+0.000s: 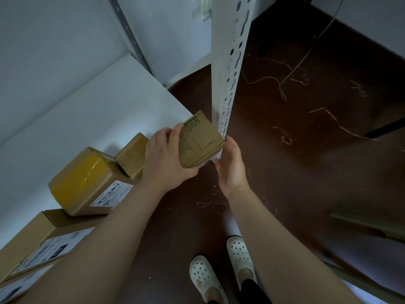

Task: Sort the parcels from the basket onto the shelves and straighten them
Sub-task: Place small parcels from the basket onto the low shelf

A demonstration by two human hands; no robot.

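Observation:
A small brown cardboard parcel is held tilted at the front right corner of the white shelf, close to the perforated shelf post. My left hand grips its left side with the thumb under its lower edge. My right hand holds its right lower corner with curled fingers. On the shelf to the left lie a small brown parcel, a parcel wrapped in yellow tape with a white label, and flat labelled boxes at the lower left. The basket is out of view.
Dark brown floor spreads to the right, strewn with thin wires and threads. My feet in white perforated clogs stand below. A dark table leg and a green-grey edge sit at the right.

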